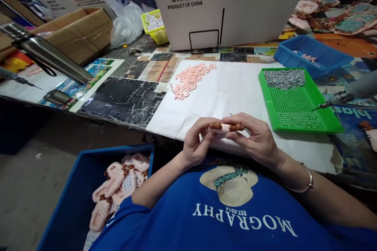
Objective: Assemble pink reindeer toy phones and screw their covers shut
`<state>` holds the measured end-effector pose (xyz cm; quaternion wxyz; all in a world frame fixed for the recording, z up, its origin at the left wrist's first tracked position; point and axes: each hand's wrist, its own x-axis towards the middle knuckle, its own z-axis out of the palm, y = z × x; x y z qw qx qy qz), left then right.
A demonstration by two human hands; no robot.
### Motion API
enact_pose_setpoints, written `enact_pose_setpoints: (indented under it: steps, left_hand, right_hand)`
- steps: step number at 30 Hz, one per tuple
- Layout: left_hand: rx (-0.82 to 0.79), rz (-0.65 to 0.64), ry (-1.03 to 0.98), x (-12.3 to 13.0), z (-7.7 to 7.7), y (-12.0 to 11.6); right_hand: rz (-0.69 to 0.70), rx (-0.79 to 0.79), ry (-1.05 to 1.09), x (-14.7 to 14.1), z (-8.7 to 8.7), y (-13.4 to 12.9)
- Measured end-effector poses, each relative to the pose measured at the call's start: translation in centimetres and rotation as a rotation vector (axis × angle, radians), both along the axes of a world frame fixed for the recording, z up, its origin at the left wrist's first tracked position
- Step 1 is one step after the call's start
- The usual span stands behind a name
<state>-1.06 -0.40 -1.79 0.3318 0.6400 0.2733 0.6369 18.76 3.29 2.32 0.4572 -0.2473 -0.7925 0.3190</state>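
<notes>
Both hands pinch a small pink plastic toy part [224, 128] with brown knobbly pieces on it, held edge-on in front of my shirt. My left hand [198, 139] has thumb and fingers closed on one end. My right hand [256, 137] grips the other end. The toy's broad face is turned away, so I cannot see it. A thin dark tip shows just beyond the right fingers. Farther up the white sheet [232, 86] lies a pile of tiny pink pieces [191, 80].
On the right, a green tray [306, 121] holds many small screws [284, 78], with an electric screwdriver [344, 96] over it. Behind is a blue bin [312, 53]. A blue crate [79, 180] of pink toy parts [114, 180] stands lower left. A steel flask [55, 55] leans left.
</notes>
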Motion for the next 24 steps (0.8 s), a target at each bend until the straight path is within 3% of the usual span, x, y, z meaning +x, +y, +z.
enact_pose_setpoints:
  steps: [4, 10, 14, 16, 18, 21, 24]
  left_hand:
    - [0.111, 0.052, 0.168, -0.2, 0.7, -0.2]
    - [0.12, 0.155, 0.174, 1.3, 1.3, -0.3]
    - [0.107, 0.18, 0.077, 1.7, 0.9, 0.0]
    - [-0.007, 0.139, -0.009, 1.6, 0.6, 0.2]
    - [-0.229, 0.058, -0.159, 1.5, 0.6, 0.3]
    - [-0.545, -0.068, -0.51, 1.7, 0.9, 0.4]
    - [-0.691, -0.129, -0.757, 2.3, 1.3, 0.4]
  right_hand:
    - [-0.011, 0.124, -0.008, -0.5, -0.2, -0.8]
    - [-0.083, 0.309, -0.015, -1.0, -0.5, -0.8]
    - [-0.11, 0.251, 0.026, -1.5, -0.2, -0.2]
    - [-0.087, 0.149, 0.026, -1.6, -0.1, 0.2]
    - [-0.039, 0.083, 0.025, -1.6, -0.1, 0.5]
    - [-0.013, 0.085, 0.031, -1.6, -0.3, 0.5]
    - [-0.097, 0.151, -0.006, -1.7, -0.5, -0.1]
